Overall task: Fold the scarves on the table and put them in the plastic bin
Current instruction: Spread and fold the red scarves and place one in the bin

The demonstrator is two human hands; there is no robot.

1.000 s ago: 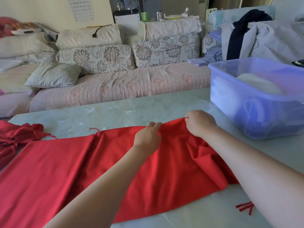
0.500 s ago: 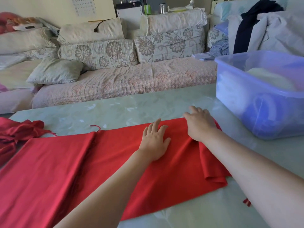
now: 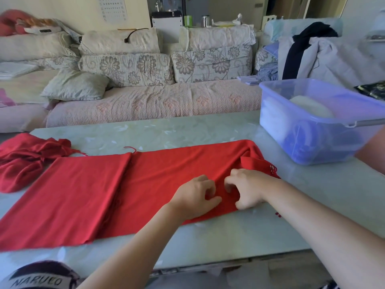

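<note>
A long red scarf (image 3: pixel 89 195) lies spread flat across the pale green table (image 3: pixel 208 130). Its right end is folded over, with a fringe by the bin. My left hand (image 3: pixel 195 197) and my right hand (image 3: pixel 248 190) sit side by side on the scarf's near right edge, fingers curled and pinching the cloth. A second red scarf (image 3: pixel 23 157) lies bunched at the table's left edge. The translucent blue plastic bin (image 3: pixel 277 113) stands at the right, with folded pale and dark cloth inside.
A sofa (image 3: pixel 156 101) with floral cushions runs behind the table. Clothes (image 3: pixel 308 53) are piled at its right end. A red mark (image 3: pixel 278 214) shows on the tabletop near my right wrist. The table's near edge is just below my forearms.
Both hands slid from the scarf's far edge toward me, to its near right edge. They went from pressing flat to pinching the cloth. The right end lies more folded in.
</note>
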